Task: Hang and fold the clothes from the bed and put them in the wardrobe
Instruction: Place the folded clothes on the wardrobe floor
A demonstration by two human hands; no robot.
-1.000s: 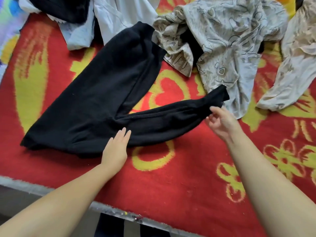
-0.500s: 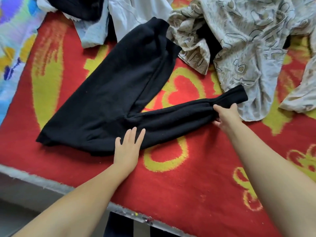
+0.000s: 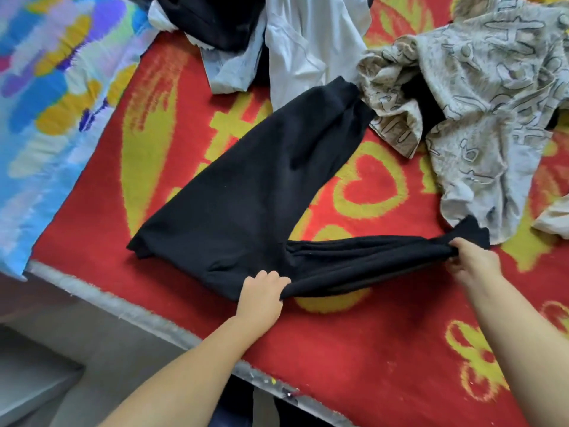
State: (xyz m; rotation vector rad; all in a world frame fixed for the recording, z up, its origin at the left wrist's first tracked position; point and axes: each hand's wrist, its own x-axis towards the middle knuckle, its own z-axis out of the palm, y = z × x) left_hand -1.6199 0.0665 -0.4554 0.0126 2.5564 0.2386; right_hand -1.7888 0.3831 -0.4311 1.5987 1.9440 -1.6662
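One garment in work: you grip the black trousers (image 3: 246, 192), spread unfolded on the bed (image 3: 369, 349), left hand (image 3: 261, 298) at crotch, right hand (image 3: 472, 263) near cuff; several clothes (image 3: 492, 87) remain heaped.

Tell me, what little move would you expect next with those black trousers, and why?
Probably swinging the near leg over onto the other one. The left hand grips the black trousers near the crotch and the right hand pinches the cuff, while the two legs lie splayed apart on the red blanket.
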